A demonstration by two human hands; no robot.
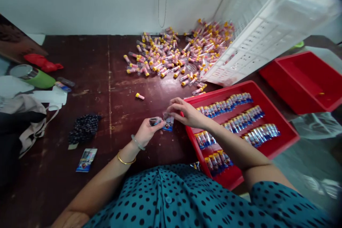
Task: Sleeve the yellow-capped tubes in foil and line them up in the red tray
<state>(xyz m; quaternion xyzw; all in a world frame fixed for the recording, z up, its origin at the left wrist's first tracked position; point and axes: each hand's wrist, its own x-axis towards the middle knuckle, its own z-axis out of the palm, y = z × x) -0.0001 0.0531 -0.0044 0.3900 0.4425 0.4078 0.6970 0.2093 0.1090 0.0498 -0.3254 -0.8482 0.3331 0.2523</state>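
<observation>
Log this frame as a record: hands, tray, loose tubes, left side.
left hand: holding small printed packets
right hand: fingers at the packets; exact grip unclear
flat red tray: rows of yellow-topped packs
tube pile: beside white crate
lone tube: apart from pile
left side: green tumbler, dark cloth, one flat packet

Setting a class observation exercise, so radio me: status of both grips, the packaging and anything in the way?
Left grip holding printed packaging. Right grip at its far edge, pinch unclear. Red tray close at right; nothing visibly blocking.
</observation>
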